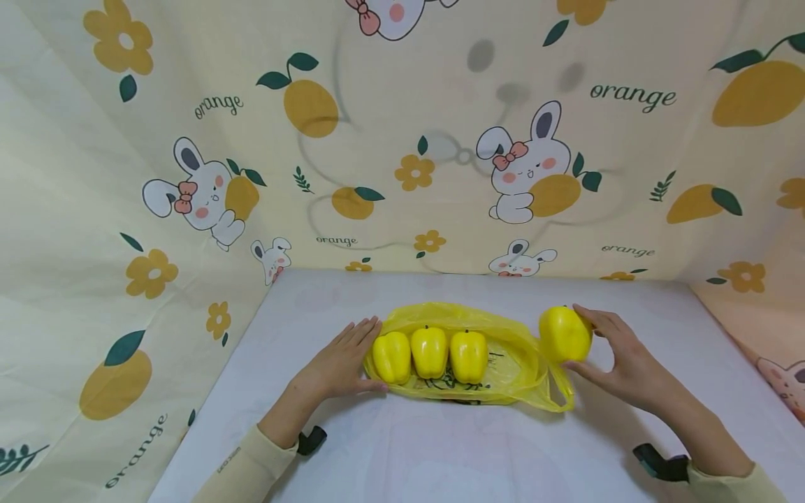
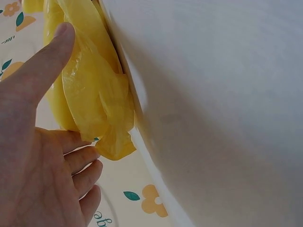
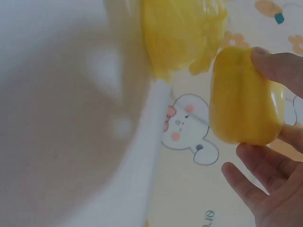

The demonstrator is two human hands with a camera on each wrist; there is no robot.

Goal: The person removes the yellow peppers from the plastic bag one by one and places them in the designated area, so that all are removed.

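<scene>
This looks like packing: the left hand, fingers straight, touches the bag, and the right hand grips a yellow pepper that probably should go left, inside

In the head view, the three peppers towards six o'clock and the pepper at four are plain yellow; the see-through yellow bag at five carries black print. The table is white, and the cloth at twelve is cream, patterned with orange fruit and flowers, green leaves and pink-bowed white rabbits.
</scene>
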